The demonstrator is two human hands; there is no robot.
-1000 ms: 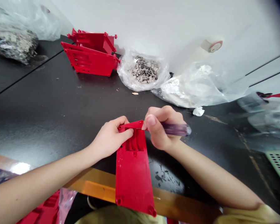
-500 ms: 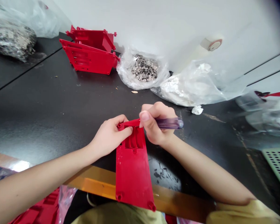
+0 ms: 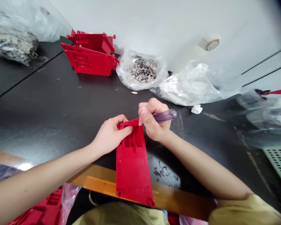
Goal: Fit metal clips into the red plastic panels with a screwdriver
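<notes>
Beside a clear bag of metal scraps on the black table, two red plastic cases sit left, and a bulging plastic bag lies right.

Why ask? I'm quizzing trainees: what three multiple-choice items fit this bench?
1. Where is the clear plastic bag of silvery metal scraps?
A on the orange strip
B between the red plastic housings and the white-filled plastic bag
C under the panel

2. How many red plastic housings stand by the wall?
A one
B two
C four

3. What does the right hand grip?
A a purple-handled screwdriver
B a red plastic panel
C a bag

1 B: the bag lies right of the housings.
2 B: two show, one behind the other.
3 A: its fingers wrap the handle.
</notes>
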